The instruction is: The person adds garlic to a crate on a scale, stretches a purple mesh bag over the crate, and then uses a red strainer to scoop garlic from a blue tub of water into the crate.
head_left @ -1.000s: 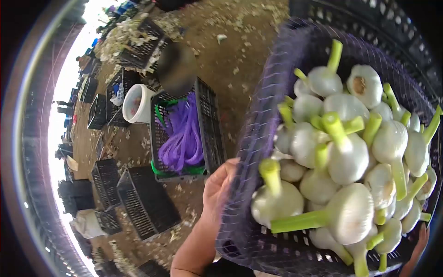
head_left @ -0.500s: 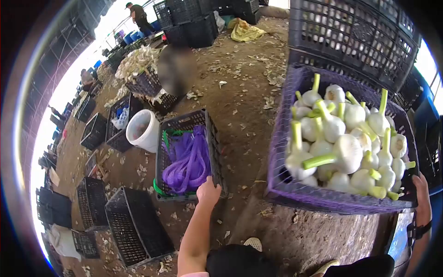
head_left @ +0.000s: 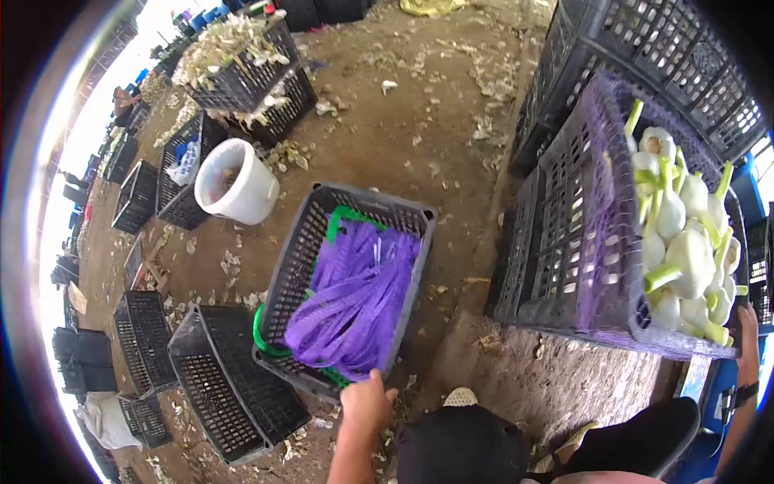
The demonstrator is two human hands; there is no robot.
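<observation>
White bucket (head_left: pixel 250 194): now well apart from the netting crate
Netting crate (head_left: pixel 367 202): swung askew on the ground, purple netting inside
Left hand (head_left: pixel 367 401): closed on its near rim
Garlic crate (head_left: pixel 613 266): filled with bulbs
Right hand (head_left: pixel 747 332): at its right edge, grip cannot be told

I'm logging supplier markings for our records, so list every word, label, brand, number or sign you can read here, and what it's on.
No text can be read here.
Upper right crate: a round mark on its side, too small and blurred to read.
White bucket: no lettering visible.
Blue-and-white bag: any print is too blurred to tell.
</observation>
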